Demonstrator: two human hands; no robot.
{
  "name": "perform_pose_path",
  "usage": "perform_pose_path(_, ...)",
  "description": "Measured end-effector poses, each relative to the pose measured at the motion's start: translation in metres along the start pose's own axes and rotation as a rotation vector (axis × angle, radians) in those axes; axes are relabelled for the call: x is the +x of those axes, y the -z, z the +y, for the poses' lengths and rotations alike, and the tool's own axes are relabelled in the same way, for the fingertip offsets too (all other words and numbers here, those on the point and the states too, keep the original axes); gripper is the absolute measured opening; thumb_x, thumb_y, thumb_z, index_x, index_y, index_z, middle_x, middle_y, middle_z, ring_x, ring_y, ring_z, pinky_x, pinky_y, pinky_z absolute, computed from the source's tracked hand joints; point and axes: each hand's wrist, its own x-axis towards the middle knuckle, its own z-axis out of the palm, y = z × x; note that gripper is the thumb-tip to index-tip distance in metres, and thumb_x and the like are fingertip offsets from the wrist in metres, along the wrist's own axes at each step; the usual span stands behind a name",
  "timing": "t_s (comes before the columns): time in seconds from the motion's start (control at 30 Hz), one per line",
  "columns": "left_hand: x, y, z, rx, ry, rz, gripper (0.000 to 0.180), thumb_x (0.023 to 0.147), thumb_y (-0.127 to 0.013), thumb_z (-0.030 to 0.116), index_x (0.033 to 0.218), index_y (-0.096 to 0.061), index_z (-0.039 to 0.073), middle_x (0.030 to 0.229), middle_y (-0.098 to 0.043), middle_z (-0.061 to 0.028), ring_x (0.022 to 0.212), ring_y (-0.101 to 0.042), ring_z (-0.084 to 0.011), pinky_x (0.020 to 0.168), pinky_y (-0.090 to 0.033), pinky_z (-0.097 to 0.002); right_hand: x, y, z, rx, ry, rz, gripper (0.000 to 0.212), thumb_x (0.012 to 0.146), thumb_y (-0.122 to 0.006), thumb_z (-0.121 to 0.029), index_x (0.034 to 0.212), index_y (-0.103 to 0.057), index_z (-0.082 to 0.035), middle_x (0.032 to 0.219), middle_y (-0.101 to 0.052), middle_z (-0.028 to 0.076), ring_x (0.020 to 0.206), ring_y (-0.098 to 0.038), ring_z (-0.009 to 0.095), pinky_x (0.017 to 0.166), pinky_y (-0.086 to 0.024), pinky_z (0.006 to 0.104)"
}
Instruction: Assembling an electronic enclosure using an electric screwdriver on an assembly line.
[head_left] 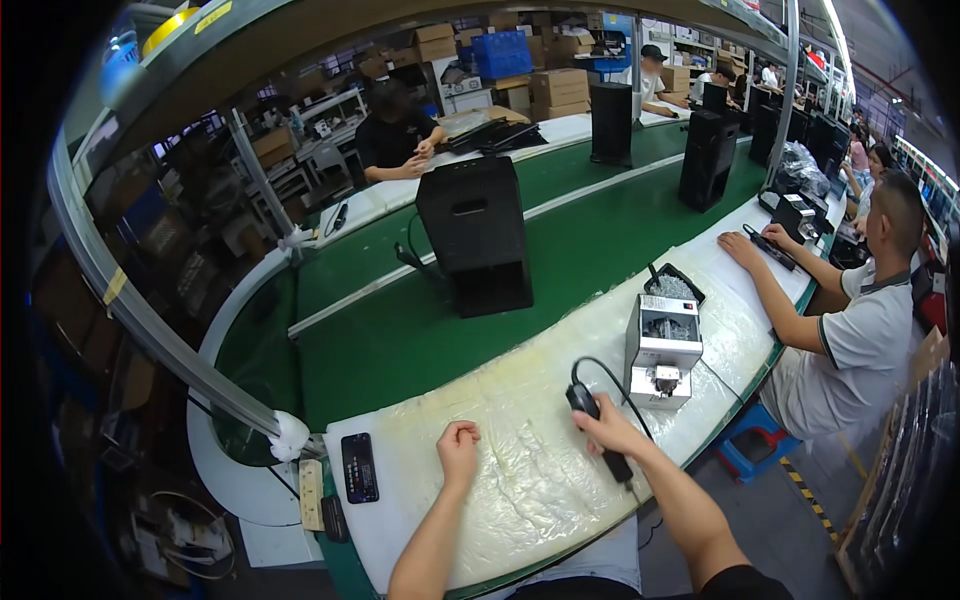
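The electric screwdriver (617, 467) is in the right hand (610, 432), whose fingers are wrapped around its middle, above the worktop (540, 500) and toward its near edge, while the left hand (460, 453) is well apart from it, nearer to the worktop's left edge, with the fingers curled inward, though I cannot tell if they close completely. The tool is black, slim and long, held tilted with its lower end toward the near edge, and from its upper end a dark cable (612, 372) makes a loop.
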Motion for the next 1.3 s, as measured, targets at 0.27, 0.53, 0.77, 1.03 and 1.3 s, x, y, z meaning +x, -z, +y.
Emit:
perform_pose_path(0.27,-0.011,-0.011,0.018,-0.05,-0.043,0.053,0.019,0.091,-0.045,-0.003,0.092,-0.064,-0.004,0.081,-0.064,-0.0092,0.07,-0.062,-0.0137,0.066,-0.051,-0.0255,0.101,-0.006,0.009,-0.937,0.372,0.276,0.055,0.09,-0.063,-0.025,0.132,-0.042,0.005,0.101,-0.061,0.026,0.087,-0.065,0.035,0.077,-0.053,0.0426)
perform_pose_path(0.53,-0.01,-0.006,0.018,-0.132,0.0,0.099,0.018,0.09,-0.047,-0.003,0.089,-0.065,-0.003,0.078,-0.064,-0.0087,0.067,-0.062,-0.0161,0.064,-0.051,-0.0269,0.079,-0.141,-0.052,-0.465,0.66,0.276,0.041,0.086,-0.06,-0.014,0.122,-0.053,0.005,0.119,-0.055,0.028,0.11,-0.054,0.042,0.096,-0.045,0.0459)
perform_pose_path(0.77,-0.006,0.004,-0.03,-1.054,-0.015,-0.208,0.045,0.104,-0.031,0.046,0.131,-0.046,0.013,0.126,-0.052,-0.005,0.12,-0.048,-0.0204,0.101,-0.037,-0.0367,0.079,-0.237,-0.055,-0.366,0.663,0.017,0.03,0.09,-0.057,-0.021,0.111,-0.063,0.001,0.1,-0.065,0.023,0.093,-0.064,0.039,0.086,-0.05,0.0452)
perform_pose_path(1.03,-0.004,-0.01,-0.001,-0.097,-0.085,0.058,0.027,0.098,-0.051,0.027,0.115,-0.056,0.006,0.099,-0.065,-0.0059,0.09,-0.062,-0.0241,0.08,-0.049,-0.0362,0.09,-0.23,-0.046,-0.149,0.516,0.056,0.026,0.09,-0.054,-0.02,0.104,-0.066,-0.001,0.086,-0.069,0.021,0.079,-0.067,0.038,0.073,-0.054,0.0444)
perform_pose_path(1.3,-0.002,-0.012,0.014,-0.196,-0.132,0.382,0.014,0.093,-0.053,0.009,0.095,-0.063,-0.001,0.09,-0.067,-0.0096,0.079,-0.063,-0.0175,0.072,-0.051,-0.029,0.102,-0.226,-0.035,0.349,0.349,0.037,0.027,0.095,-0.055,-0.02,0.114,-0.062,-0.002,0.082,-0.069,0.018,0.075,-0.07,0.028,0.069,-0.054,0.0356)
